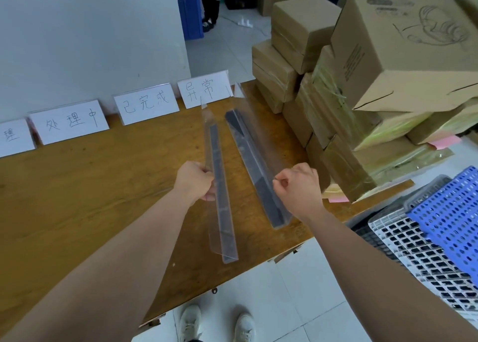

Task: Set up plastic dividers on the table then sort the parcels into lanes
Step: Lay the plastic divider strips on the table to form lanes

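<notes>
Two long clear plastic dividers with dark strips lie lengthwise over the wooden table (103, 186). My left hand (195, 180) grips the left divider (219, 186) near its middle and lifts it; its near end reaches past the table's front edge. My right hand (297, 183) is closed on the upper edge of the right divider (248, 145), which slants toward the far right. A stack of brown cardboard parcels (336, 108) wrapped in clear tape fills the table's right end, with one large printed carton (403, 46) on top.
White handwritten label signs (146, 105) stand in a row along the table's far edge against the wall. White and blue perforated plastic baskets (426, 225) sit to the right of the table. Pink notes (445, 142) stick out under the parcels. My shoes show on the tiled floor below.
</notes>
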The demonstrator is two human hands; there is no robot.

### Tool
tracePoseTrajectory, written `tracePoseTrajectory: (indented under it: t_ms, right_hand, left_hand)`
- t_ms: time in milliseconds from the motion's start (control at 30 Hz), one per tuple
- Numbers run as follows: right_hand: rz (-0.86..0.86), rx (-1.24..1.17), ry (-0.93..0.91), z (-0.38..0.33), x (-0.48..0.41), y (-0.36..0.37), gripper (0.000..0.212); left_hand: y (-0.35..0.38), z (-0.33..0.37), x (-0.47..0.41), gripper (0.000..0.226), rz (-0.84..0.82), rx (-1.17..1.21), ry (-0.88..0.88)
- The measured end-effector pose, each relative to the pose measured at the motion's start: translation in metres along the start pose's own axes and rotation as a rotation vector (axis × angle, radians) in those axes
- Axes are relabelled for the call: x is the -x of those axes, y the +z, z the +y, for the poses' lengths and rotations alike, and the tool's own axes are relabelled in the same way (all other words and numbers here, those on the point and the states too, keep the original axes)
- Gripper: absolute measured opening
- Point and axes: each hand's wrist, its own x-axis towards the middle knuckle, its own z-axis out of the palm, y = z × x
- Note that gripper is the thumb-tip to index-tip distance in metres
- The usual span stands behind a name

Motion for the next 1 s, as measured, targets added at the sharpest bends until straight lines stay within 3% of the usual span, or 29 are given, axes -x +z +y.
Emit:
tracePoseTrajectory:
  t_ms: [167, 500, 700, 800, 1000]
  right_hand:
    - [0.000, -0.122, -0.014, -0.005, 0.015, 0.009, 0.020]
    - [-0.045, -0.170, -0.125, -0.050, 0.025, 0.029, 0.019]
    - [-0.235, -0.242, -0.118, -0.097, 0.030, 0.035, 0.026]
    - [-0.239, -0.254, -0.124, -0.123, 0.035, 0.042, 0.028]
    - [-0.239, -0.262, -0.124, -0.175, 0.053, 0.056, 0.020]
  left_hand:
    - [-0.019, -0.019, 0.005, 0.008, 0.021, -0.034, -0.035]
    - [-0.067, -0.058, 0.028, 0.019, 0.103, -0.053, -0.099]
    - [-0.112, -0.084, 0.040, 0.023, 0.130, -0.181, -0.048]
    - [-0.138, -0.103, 0.041, 0.041, 0.171, -0.214, -0.057]
    - [-0.202, -0.149, 0.037, 0.033, 0.271, -0.393, -0.056]
